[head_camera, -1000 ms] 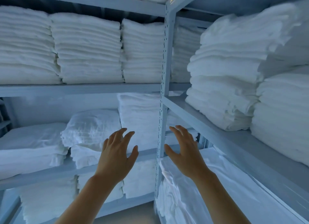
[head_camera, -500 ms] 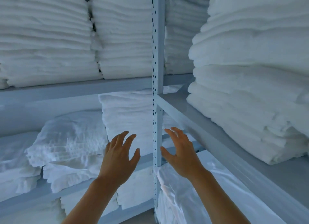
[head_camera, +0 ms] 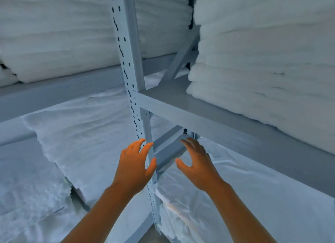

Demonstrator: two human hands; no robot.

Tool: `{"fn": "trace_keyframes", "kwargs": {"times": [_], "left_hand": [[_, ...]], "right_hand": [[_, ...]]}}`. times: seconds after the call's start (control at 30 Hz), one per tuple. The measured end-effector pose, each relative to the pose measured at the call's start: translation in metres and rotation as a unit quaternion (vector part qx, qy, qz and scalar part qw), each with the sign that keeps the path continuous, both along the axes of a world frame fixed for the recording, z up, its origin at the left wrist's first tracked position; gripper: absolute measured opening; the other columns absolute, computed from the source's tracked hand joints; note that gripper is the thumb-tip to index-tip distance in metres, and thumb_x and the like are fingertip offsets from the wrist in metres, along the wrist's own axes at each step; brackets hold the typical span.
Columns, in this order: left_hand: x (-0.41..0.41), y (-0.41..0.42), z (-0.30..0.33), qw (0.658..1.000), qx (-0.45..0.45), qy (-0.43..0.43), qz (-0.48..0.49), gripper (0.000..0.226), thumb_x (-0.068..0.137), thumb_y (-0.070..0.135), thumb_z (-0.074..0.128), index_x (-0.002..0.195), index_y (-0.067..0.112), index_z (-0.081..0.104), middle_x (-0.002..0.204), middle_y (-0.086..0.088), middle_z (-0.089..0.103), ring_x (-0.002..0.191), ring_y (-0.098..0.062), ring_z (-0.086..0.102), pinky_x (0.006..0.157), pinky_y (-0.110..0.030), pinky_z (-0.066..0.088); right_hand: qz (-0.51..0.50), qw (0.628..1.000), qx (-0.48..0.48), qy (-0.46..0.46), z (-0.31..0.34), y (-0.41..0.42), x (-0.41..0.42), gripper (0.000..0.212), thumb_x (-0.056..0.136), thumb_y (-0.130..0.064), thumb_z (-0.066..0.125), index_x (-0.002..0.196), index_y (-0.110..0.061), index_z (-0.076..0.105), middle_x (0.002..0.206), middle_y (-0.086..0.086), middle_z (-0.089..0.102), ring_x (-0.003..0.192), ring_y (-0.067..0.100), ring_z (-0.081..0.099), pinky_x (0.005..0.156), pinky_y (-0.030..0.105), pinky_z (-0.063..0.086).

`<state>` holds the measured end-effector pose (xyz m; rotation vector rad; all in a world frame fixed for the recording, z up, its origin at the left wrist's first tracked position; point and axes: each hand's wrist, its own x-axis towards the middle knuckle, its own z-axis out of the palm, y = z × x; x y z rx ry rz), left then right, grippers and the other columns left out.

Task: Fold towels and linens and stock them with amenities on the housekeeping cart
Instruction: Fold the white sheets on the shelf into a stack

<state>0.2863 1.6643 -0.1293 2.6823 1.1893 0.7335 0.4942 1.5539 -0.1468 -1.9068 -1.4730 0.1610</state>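
White folded linens fill grey metal shelves. A tall stack of folded linens (head_camera: 87, 134) stands on the lower left shelf, and a flat white linen pile (head_camera: 244, 197) lies on the lower right shelf. My left hand (head_camera: 134, 168) and my right hand (head_camera: 197, 165) are both held out with fingers apart, one on each side of the shelf's upright post (head_camera: 130, 61). Neither hand holds anything. The left hand is in front of the left stack; the right hand hovers over the near end of the right pile.
Thick stacks of white towels sit on the upper left shelf (head_camera: 54, 34) and the upper right shelf (head_camera: 262, 61). The grey right shelf board (head_camera: 199, 116) juts out just above my right hand. More crumpled white linen (head_camera: 23, 197) lies at lower left.
The view has closed in on the shelving corner and tilted down. Both hands have stayed open and reached further forward towards the lower shelves, either side of the post.
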Motion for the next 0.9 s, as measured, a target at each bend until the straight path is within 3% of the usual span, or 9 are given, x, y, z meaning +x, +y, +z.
{"fn": "trace_keyframes", "kwargs": {"times": [0.07, 0.23, 0.4, 0.7, 0.9], "left_hand": [[0.009, 0.016, -0.009, 0.999, 0.000, 0.017, -0.043, 0.053, 0.100, 0.051, 0.052, 0.147, 0.027, 0.052, 0.155, -0.001, 0.047, 0.142, -0.023, 0.043, 0.116, -0.045, 0.037], [0.045, 0.022, -0.045, 0.987, -0.011, 0.065, -0.148, 0.057, 0.097, 0.053, 0.042, 0.144, 0.022, 0.054, 0.150, -0.005, 0.049, 0.137, -0.028, 0.046, 0.111, -0.050, 0.041], [0.078, 0.004, -0.112, 0.968, -0.055, 0.095, -0.224, 0.058, 0.097, 0.054, 0.040, 0.147, 0.027, 0.051, 0.152, -0.001, 0.046, 0.139, -0.026, 0.043, 0.114, -0.049, 0.037], [0.132, -0.039, -0.224, 0.931, -0.100, 0.166, -0.309, 0.055, 0.103, 0.055, 0.035, 0.153, 0.032, 0.039, 0.162, 0.004, 0.034, 0.148, -0.020, 0.032, 0.120, -0.049, 0.030], [0.172, -0.076, -0.286, 0.920, -0.093, 0.187, -0.331, 0.059, 0.102, 0.055, 0.029, 0.157, 0.032, 0.028, 0.165, 0.004, 0.026, 0.153, -0.020, 0.022, 0.120, -0.052, 0.028]], "right_hand": [[-0.039, 0.999, -0.013, 0.001, -0.014, -0.001, 0.001, 0.067, 0.095, -0.060, 0.053, 0.155, -0.038, 0.031, 0.162, -0.015, 0.025, 0.147, 0.013, 0.030, 0.120, 0.045, 0.032], [-0.134, 0.988, -0.065, 0.026, -0.070, -0.026, 0.009, 0.071, 0.089, -0.071, 0.041, 0.153, -0.041, 0.030, 0.162, -0.015, 0.022, 0.148, 0.013, 0.027, 0.116, 0.043, 0.029], [-0.206, 0.968, -0.140, 0.037, -0.139, -0.065, 0.019, 0.069, 0.091, -0.071, 0.042, 0.153, -0.043, 0.028, 0.162, -0.015, 0.022, 0.148, 0.015, 0.029, 0.116, 0.043, 0.032], [-0.266, 0.938, -0.208, 0.075, -0.233, -0.129, 0.044, 0.074, 0.090, -0.071, 0.038, 0.155, -0.037, 0.031, 0.164, -0.010, 0.024, 0.150, 0.016, 0.027, 0.118, 0.045, 0.029], [-0.305, 0.927, -0.216, 0.042, -0.304, -0.163, 0.071, 0.070, 0.097, -0.068, 0.029, 0.158, -0.036, 0.023, 0.171, -0.008, 0.012, 0.158, 0.018, 0.010, 0.125, 0.049, 0.019]]}}
